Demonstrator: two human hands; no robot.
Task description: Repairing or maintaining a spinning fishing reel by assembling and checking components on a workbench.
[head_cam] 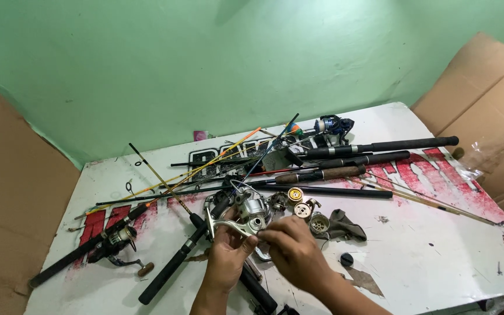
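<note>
My left hand (227, 254) grips a silver spinning reel (246, 213) by its foot and body, low in the middle of the view. My right hand (294, 251) pinches a small part of the same reel at its lower right side. The reel's wire bail arches up to the left. Just right of it on the white table (438, 256) lie a gold-topped spool (294, 194), a silver spool (304, 209) and a perforated round part (319, 222).
Several fishing rods with black and cork handles (322, 174) cross the table behind the hands. A second reel on a black rod (115, 240) lies at left, a blue reel (333, 125) at the back. A grey cloth (345, 226), a black cap (346, 258), cardboard sheets (485, 111) at both sides.
</note>
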